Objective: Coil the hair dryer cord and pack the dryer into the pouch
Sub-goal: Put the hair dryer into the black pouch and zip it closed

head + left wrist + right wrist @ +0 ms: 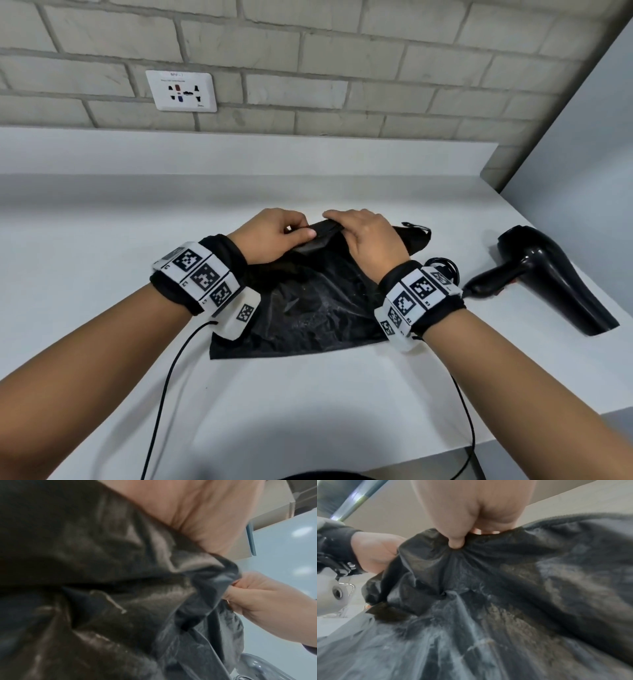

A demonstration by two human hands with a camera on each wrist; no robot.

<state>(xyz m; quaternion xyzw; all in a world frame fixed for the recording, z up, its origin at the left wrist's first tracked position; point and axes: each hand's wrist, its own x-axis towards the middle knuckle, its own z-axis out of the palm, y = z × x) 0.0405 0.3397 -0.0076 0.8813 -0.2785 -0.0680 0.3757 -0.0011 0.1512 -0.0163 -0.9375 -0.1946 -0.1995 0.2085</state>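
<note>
A crumpled black pouch (pixel 308 308) lies flat on the white counter (pixel 102 274). Both hands hold its far edge, raised a little off the counter. My left hand (pixel 301 228) pinches the edge between thumb and fingers, and my right hand (pixel 342 226) grips it just to the right. In the right wrist view the thumb (pixel 455 540) presses into gathered pouch fabric (pixel 505 588). The black hair dryer (pixel 555 277) lies on its side to the right, apart from both hands. Its cord (pixel 443 265) sits bunched by the handle, partly hidden behind my right wrist.
A wall socket (pixel 181 90) is set in the brick wall behind the counter. The counter's right edge runs just past the dryer. Thin black cables (pixel 164 394) hang from both wrist bands toward the near edge.
</note>
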